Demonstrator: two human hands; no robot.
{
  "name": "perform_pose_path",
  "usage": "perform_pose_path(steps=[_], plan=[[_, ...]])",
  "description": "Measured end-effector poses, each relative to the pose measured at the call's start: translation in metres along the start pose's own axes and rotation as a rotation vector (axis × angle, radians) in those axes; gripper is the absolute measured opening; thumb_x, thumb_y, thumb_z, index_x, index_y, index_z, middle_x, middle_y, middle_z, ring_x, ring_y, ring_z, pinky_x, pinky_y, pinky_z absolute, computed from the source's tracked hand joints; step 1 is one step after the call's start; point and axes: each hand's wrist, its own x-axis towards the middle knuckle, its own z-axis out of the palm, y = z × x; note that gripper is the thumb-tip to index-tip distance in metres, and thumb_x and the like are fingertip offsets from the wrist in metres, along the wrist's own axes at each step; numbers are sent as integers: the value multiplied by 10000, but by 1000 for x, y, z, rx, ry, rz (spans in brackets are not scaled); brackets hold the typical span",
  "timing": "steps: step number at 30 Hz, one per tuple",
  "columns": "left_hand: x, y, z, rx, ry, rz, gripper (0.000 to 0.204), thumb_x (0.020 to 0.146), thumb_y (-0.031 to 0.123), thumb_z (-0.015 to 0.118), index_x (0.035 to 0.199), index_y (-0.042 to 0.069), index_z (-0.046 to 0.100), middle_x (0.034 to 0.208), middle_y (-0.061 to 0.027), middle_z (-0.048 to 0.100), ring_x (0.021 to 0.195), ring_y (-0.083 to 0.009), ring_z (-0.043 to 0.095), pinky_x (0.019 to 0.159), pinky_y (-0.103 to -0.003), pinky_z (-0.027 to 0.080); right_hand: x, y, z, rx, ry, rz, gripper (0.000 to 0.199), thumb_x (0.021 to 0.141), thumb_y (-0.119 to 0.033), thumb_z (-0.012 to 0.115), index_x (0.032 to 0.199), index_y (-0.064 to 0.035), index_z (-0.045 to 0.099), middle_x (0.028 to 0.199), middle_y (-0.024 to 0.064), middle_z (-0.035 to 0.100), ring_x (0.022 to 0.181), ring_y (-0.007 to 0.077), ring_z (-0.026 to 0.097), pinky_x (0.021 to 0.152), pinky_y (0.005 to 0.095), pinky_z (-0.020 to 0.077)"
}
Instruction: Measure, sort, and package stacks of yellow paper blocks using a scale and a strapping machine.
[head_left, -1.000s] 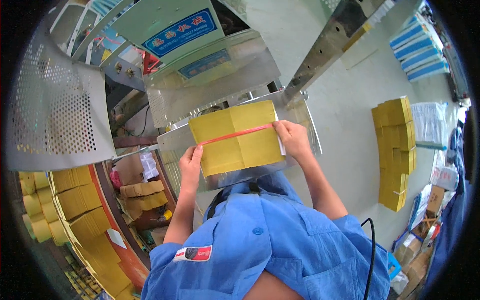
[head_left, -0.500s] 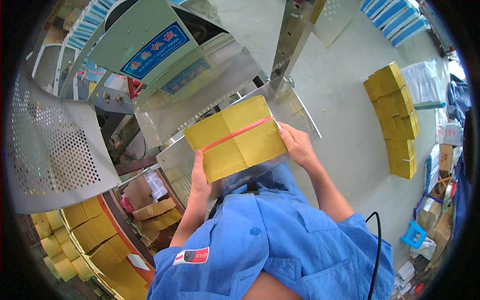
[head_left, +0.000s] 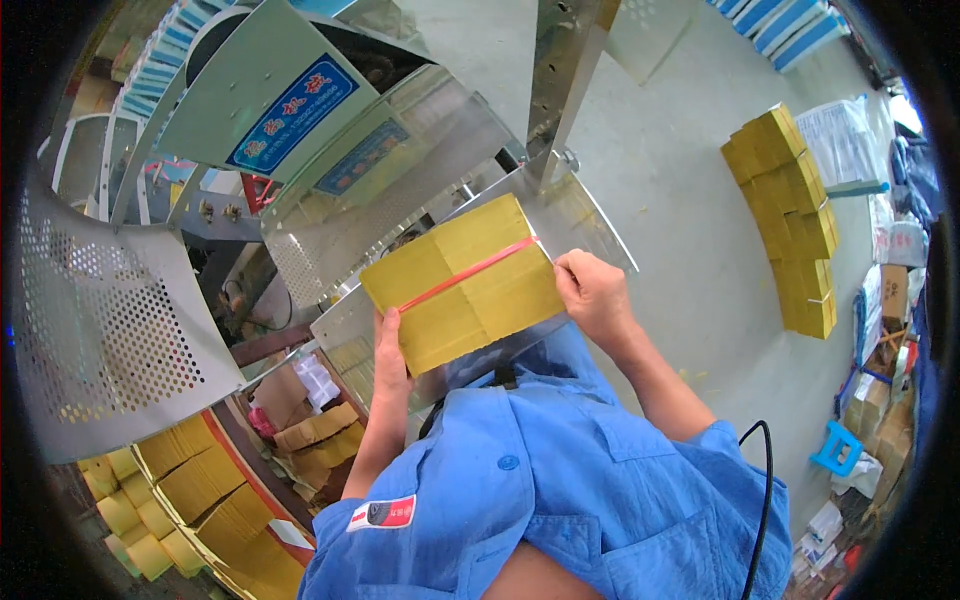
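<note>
A flat rectangular bundle of yellow paper with a pink-red strap round its middle lies tilted before me, over a metal plate of the machine. At the bundle's left edge, my left hand grips it, the thumb at the strap's end and the other fingers mostly hidden. Beside the right edge, my right hand is closed with its fingers curled in. Whether it pinches anything is hidden.
Ahead stands a machine with a pale green cover and a metal post. A perforated metal guard is at left, above yellow paper stacks. Right, strapped yellow bundles sit on the floor, with a blue stool nearer.
My right hand has gone from lying along the bundle's right edge, thumb on top, to a curled fist beside it. The bundle has shifted slightly left in view; my left hand keeps its grip.
</note>
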Motion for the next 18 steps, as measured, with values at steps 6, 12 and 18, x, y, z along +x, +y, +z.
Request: perform_pose_path(steps=[6,12,18], plan=[[-3,-1,1,2,32,-74,561,1008,430,419,1397,27,396,1341,-132,513,1223,-242,516,1018,-368,425,3,11,6,147,28,-57,25,857,-48,594,847,-26,587,767,132,625,685,287,633,605,371,488],[-1,12,-16,-99,-11,-162,607,996,517,397,1371,43,449,1333,-106,537,1214,-228,518,1037,-360,402,16,47,-10,892,-236,317,300,1004,-232,475,1180,-30,612,1173,70,655,1009,114,599,887,282,467],[27,-36,-25,-68,127,16,611,994,534,361,1351,51,470,1313,-97,551,1191,-267,533,1002,-394,435,9,64,88,773,-67,227,454,1024,-297,430,1379,-17,475,1401,126,506,1297,210,460,1102,319,328]])
